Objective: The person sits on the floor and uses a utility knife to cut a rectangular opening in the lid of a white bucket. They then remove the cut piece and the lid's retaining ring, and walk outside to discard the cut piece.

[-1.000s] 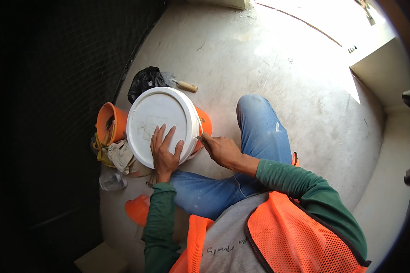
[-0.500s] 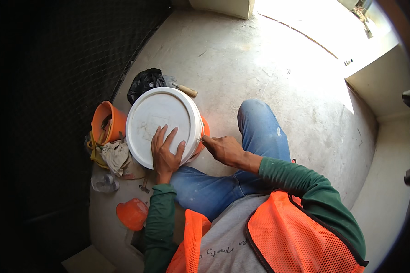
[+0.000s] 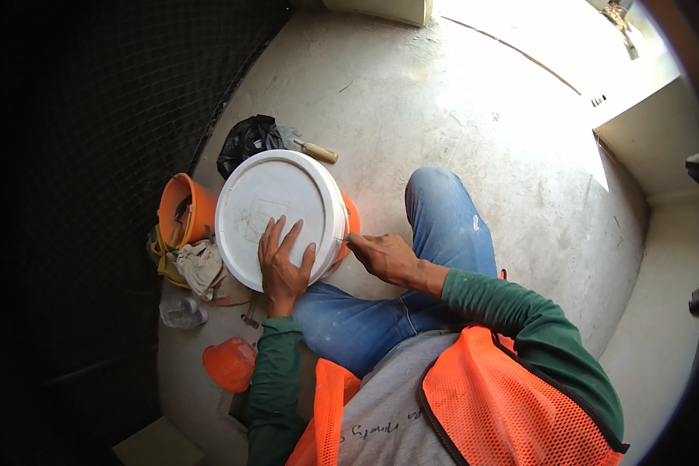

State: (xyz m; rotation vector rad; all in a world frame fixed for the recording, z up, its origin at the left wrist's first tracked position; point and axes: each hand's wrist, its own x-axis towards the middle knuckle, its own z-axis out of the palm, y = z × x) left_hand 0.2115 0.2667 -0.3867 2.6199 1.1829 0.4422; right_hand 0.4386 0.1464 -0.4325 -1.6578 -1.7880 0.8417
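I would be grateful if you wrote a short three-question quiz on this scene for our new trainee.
1. Multiple choice: where is the right hand relative to the white lid?
A) Flat on its middle
B) Close by its edge
C) Well away from it, on the knee

2. True or false: the left hand is clenched in a fist.

3. Fill in the colour: next to the wooden-handled tool lies a ____ bag.

Key:
1. B
2. False; it lies open and spread on the lid.
3. Black
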